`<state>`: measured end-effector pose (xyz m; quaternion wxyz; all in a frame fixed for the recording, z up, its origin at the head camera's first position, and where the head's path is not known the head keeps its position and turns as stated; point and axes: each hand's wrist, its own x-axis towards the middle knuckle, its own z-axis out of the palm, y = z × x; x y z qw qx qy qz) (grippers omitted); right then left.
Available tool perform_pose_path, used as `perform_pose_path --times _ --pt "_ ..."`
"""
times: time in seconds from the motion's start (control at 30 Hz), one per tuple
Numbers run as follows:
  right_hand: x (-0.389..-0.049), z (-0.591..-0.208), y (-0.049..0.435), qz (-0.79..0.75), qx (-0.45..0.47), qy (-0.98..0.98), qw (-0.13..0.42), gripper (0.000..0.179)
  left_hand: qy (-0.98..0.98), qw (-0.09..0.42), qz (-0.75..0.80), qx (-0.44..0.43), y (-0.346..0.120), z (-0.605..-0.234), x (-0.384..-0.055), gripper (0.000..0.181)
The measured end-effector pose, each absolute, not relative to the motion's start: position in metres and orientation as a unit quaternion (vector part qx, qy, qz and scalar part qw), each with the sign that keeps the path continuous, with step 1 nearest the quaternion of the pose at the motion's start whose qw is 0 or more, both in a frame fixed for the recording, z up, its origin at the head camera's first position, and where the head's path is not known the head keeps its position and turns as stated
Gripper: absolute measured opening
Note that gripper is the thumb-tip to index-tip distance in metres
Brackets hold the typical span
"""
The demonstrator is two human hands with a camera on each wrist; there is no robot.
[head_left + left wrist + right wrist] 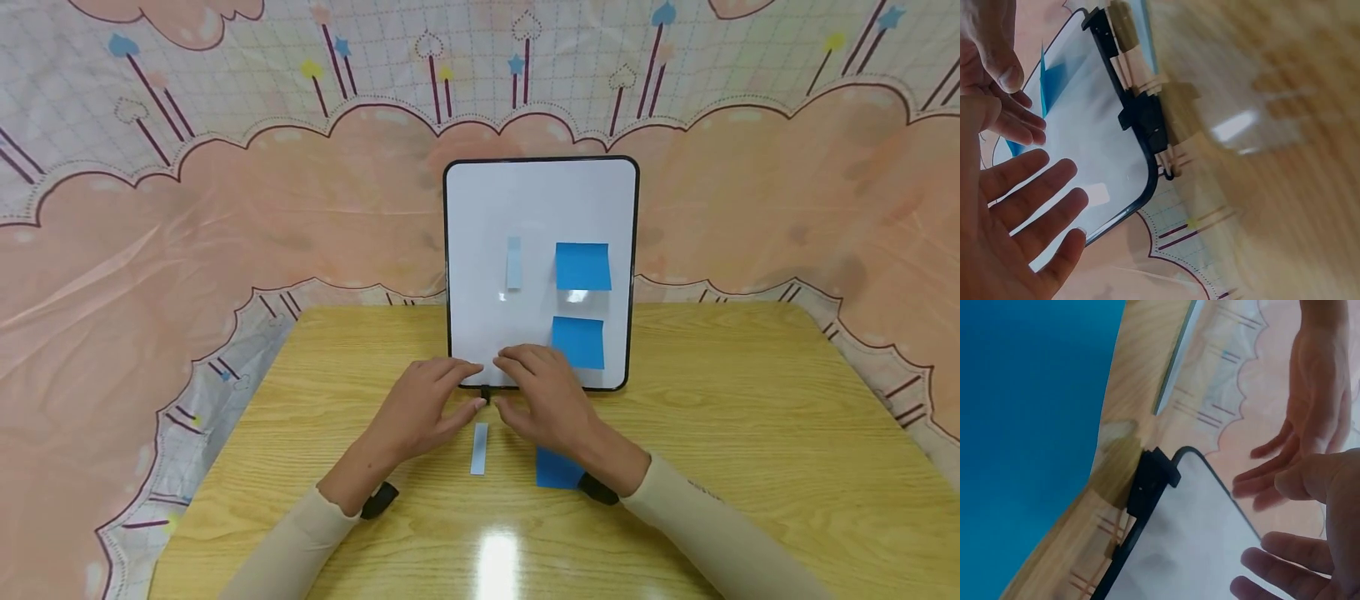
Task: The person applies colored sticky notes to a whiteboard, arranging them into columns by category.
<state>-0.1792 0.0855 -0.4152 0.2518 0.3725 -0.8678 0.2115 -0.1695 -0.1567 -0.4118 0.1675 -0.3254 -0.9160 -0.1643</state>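
Observation:
A whiteboard with a black frame stands upright on the table. Two blue sticky notes are on its right side, one above the other. Left of them is a narrow pale strip. My left hand and right hand hover before the board's lower edge, fingertips facing each other across a small gap. Nothing is between the fingers of either hand. Black feet support the board's lower edge; one small black part shows between my thumbs. My right hand overlaps the lower note in the head view.
A second pale strip lies on the wooden table in front of the board. Blue paper lies on the table, partly hidden under my right wrist. A patterned cloth hangs behind the table and along its sides.

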Motion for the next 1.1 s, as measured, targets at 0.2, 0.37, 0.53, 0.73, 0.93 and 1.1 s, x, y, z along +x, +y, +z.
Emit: perform_pose_path --times 0.2,0.37,0.53,0.73,0.93,1.1 --pt "-0.175 -0.416 0.083 0.219 0.382 -0.869 0.226 0.051 -0.918 0.155 -0.158 -0.328 -0.160 -0.416 -0.164 0.044" --pt "-0.172 -0.416 0.083 0.221 0.384 -0.873 0.203 0.048 -0.920 0.137 -0.154 -0.333 -0.162 -0.420 -0.160 0.043" --pt "-0.172 -0.417 0.082 0.217 0.393 -0.877 0.168 0.045 -0.924 0.122 -0.136 -0.337 -0.164 -0.421 -0.156 0.042" --pt "-0.168 -0.417 0.078 0.210 0.407 -0.880 0.126 0.040 -0.921 0.105 -0.122 -0.356 -0.167 -0.424 -0.152 0.039" --pt "-0.165 -0.419 0.075 0.195 0.404 -0.889 0.090 0.041 -0.927 0.068 -0.103 -0.355 -0.168 -0.426 -0.149 0.041" --pt "-0.162 -0.422 0.072 0.189 0.408 -0.891 0.065 0.037 -0.928 0.042 -0.094 -0.359 -0.168 -0.427 -0.148 0.043"
